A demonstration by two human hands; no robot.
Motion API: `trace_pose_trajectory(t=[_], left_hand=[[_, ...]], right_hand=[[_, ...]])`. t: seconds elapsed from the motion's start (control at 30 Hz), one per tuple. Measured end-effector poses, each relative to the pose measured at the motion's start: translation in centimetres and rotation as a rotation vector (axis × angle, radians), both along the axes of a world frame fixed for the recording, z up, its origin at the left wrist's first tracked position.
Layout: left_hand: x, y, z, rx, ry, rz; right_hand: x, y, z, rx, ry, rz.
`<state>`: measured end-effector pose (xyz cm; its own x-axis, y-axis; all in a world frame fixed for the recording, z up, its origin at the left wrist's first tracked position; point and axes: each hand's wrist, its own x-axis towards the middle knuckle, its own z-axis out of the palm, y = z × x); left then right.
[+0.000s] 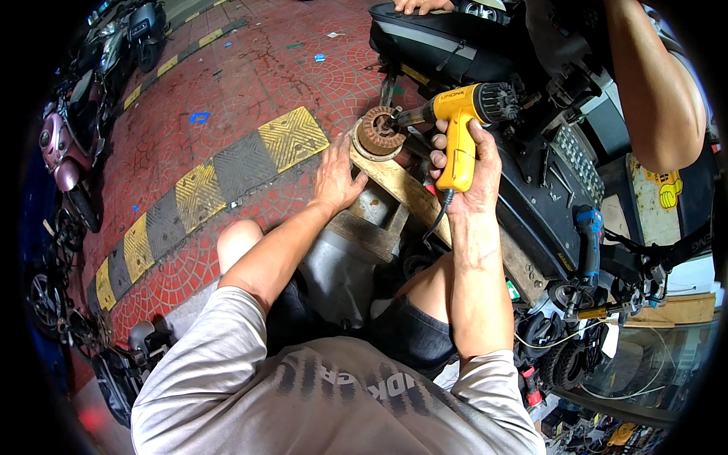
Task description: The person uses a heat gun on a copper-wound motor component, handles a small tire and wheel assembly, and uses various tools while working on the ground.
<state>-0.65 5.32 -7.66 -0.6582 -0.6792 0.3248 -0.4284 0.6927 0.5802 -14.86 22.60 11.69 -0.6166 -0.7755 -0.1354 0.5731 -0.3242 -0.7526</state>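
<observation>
My right hand point(479, 161) is wrapped round the handle of a yellow heat gun point(459, 140), its cord point(436, 224) hanging below. The dark nozzle point(413, 115) points left, right at the edge of a round, copper-coloured motor stator point(381, 132). That part rests in a pale ring at the far end of a wooden board point(406, 186). Against the ring's left side lies my left hand point(339, 180), fingers stretched out and thumb toward the board; it grips nothing. Whether its fingertips press on the ring or the board's end is hard to tell.
Beyond the board stands a black scooter with a bag point(447, 49); another person's hand point(422, 6) rests there, and another arm point(660, 91) reaches in at right. A blue drill point(589, 243) and tools point(560, 182) lie right. A yellow-black speed bump point(216, 178) crosses the red paving.
</observation>
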Motion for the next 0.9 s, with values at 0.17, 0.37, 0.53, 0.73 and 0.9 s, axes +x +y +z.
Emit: trace_pose_trajectory(t=[0.17, 0.37, 0.53, 0.73, 0.9], left_hand=[[0.05, 0.02, 0.07, 0.011, -0.012, -0.001], [0.04, -0.07, -0.05, 0.008, -0.009, -0.004], [-0.02, -0.26, -0.59, -0.003, 0.0, -0.002], [-0.04, -0.18, -0.27, -0.001, 0.011, -0.015], [0.12, -0.2, -0.23, -0.009, 0.007, -0.008]], right_hand=[[0.11, -0.07, 0.13, 0.008, 0.005, -0.004], [-0.04, -0.06, -0.03, 0.006, 0.018, 0.01], [-0.08, -0.08, -0.02, 0.012, -0.007, 0.005], [-0.2, 0.03, -0.06, 0.006, -0.01, 0.022], [-0.07, -0.05, -0.05, 0.007, -0.004, 0.029]])
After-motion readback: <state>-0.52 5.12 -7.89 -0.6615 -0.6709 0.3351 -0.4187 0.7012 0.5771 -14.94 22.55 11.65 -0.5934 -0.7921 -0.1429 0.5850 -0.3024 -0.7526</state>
